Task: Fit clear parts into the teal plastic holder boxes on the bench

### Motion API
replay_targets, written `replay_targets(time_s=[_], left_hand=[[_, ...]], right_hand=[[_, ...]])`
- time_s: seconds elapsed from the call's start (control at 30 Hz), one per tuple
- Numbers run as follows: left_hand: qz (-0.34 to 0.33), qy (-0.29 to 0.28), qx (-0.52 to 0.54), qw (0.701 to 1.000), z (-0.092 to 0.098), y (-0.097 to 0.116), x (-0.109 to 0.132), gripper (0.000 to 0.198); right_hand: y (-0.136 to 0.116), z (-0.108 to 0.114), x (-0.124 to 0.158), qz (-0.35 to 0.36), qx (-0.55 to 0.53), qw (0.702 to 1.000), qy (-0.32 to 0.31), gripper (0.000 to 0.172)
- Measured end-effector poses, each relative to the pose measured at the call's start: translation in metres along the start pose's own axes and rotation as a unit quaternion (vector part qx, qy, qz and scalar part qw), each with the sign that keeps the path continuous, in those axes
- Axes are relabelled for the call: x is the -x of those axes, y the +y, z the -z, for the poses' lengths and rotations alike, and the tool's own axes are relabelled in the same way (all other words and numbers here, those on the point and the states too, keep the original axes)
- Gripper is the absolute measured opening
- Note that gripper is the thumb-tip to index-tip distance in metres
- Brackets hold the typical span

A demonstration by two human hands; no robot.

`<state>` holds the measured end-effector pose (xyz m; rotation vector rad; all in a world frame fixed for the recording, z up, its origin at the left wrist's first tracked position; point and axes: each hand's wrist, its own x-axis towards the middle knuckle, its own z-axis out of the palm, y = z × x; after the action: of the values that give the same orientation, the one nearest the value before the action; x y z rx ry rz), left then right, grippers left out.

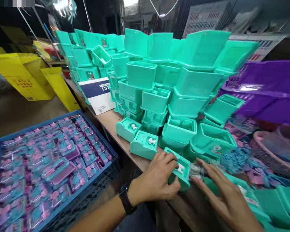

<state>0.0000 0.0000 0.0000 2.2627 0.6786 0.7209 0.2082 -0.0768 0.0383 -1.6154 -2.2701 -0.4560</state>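
My left hand (pixel 159 175), with a dark watch on its wrist, is closed round the near end of a small teal plastic box (pixel 183 165). A white bow-shaped piece (pixel 180 168) sits on the box's top. Just right of that box, my right hand (pixel 219 190) pinches a small clear plastic packet (pixel 196 170) between thumb and fingers; its contents are blurred. Two similar teal boxes (pixel 143 146) with white pieces on top stand to the left along the table edge. Another teal box (pixel 247 193) lies partly behind my right hand.
Stacked teal bins (pixel 157 100) fill the table (pixel 108 120) behind my hands. On the left stands a blue crate (pixel 81 112) of packaged pink and teal sets. A white and navy carton (pixel 96 95) leans by the stacks. Purple crates (pixel 268 87) stand at right.
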Motion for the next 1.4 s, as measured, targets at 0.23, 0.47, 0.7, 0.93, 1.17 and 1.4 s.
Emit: replay_targets(time_s=[0.23, 0.47, 0.7, 0.93, 1.17, 1.4], left_hand=[[-0.012, 0.003, 0.003, 1.000, 0.003, -0.001, 0.000, 0.024], [-0.012, 0.006, 0.009, 1.000, 0.003, 0.000, 0.000, 0.024], [-0.009, 0.004, 0.005, 1.000, 0.003, 0.002, 0.000, 0.022], [-0.010, -0.008, 0.006, 1.000, 0.003, 0.003, -0.002, 0.024], [-0.007, -0.012, 0.000, 1.000, 0.002, 0.003, -0.002, 0.022], [-0.007, -0.015, -0.003, 1.000, 0.003, 0.004, -0.002, 0.023]], right_hand=[[0.010, 0.005, 0.003, 0.008, 0.004, 1.000, -0.021, 0.048], [0.007, 0.009, 0.001, -0.016, -0.006, 0.999, -0.030, 0.049], [0.000, 0.013, 0.002, -0.014, 0.022, 0.999, -0.026, 0.054], [0.007, 0.015, -0.002, -0.005, 0.000, 0.999, -0.035, 0.052], [0.008, 0.016, -0.003, 0.003, 0.010, 0.999, -0.037, 0.055], [0.001, 0.015, -0.005, -0.006, 0.017, 0.999, -0.036, 0.055]])
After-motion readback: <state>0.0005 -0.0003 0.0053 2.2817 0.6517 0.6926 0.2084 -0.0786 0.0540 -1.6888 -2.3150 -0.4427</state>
